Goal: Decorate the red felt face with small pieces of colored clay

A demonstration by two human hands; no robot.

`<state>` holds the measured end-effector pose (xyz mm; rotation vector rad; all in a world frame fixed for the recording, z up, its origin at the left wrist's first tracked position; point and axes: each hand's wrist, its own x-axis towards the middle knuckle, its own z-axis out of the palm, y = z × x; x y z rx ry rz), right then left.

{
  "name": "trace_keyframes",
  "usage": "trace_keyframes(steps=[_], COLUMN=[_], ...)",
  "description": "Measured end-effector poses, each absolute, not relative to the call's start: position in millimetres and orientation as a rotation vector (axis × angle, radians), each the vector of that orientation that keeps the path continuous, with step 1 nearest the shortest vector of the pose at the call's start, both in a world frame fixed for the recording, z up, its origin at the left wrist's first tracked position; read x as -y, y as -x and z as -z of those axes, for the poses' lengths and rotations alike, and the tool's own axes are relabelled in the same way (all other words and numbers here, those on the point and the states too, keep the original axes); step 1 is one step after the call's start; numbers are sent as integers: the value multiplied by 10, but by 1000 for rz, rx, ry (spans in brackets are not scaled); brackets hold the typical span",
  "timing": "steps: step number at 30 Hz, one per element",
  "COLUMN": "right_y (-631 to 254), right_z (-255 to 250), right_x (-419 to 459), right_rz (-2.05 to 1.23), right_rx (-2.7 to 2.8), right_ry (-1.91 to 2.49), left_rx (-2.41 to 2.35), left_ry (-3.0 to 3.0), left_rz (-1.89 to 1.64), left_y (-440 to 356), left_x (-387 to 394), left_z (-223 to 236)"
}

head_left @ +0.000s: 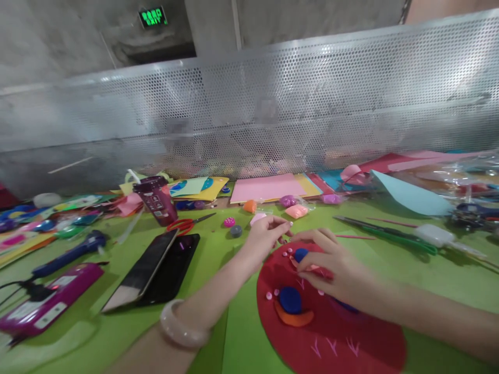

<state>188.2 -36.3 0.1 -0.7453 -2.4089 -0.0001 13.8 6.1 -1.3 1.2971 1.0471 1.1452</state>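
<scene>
Below an EXIT sign point(153, 17), left hand point(268, 234) and right hand point(338, 267) curl at a red disc point(331, 327), grip unclear.

Two bare forearms reach in: the left forearm point(224, 285) slants up from the bottom edge, left of centre; the right forearm point(432, 314) enters from the lower right. Near the centre, the left hand point(268, 234) bends rightward, fingers curled. The right hand point(335, 262) points left, fingers bent and partly spread, fingertips near the left's.
</scene>
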Motion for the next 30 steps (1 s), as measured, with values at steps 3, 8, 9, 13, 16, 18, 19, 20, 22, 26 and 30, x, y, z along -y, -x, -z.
trace_keyframes(steps=[3, 8, 9, 13, 16, 18, 19, 20, 22, 26, 30], right_y=[-1865, -1814, -1804, -1801, -1859, -1913, -1939, -1962, -1991, -1996, -1992], right_z=[14, 25, 28, 1, -79, -142, -170, -191, -216, -212, -194], right_x=[374, 441, 450, 431, 360, 305, 282, 262, 238, 221, 210], right_rz=[42, 121, 137, 170, 168, 152, 139, 126, 102, 85, 109], right_rx=[2429, 2472, 2477, 2448, 2374, 2318, 2293, 2269, 2226, 2173, 2158], right_ry=[754, 734, 722, 721, 741, 779, 807, 829, 854, 824, 807], left_rx=[-1054, -1076, -1067, -1036, -1044, -1028, -1001, -965, -891, -802, -748], left_ry=[-1305, -1292, -1294, -1301, -1298, -1306, -1319, -1335, -1358, -1319, -1273], left_rz=[-1129, -1108, -1105, -1113, -1121, -1106, -1087, -1064, -1015, -978, -989], left_y=[-149, -156, -160, -173, -162, -148, -142, -137, -136, -150, -156], left_x=[-48, -57, -58, -51, -49, -45, -41, -36, -23, -5, 8], left_z=[0, -9, -7, 1, 1, -1, -3, -3, 2, 38, 58])
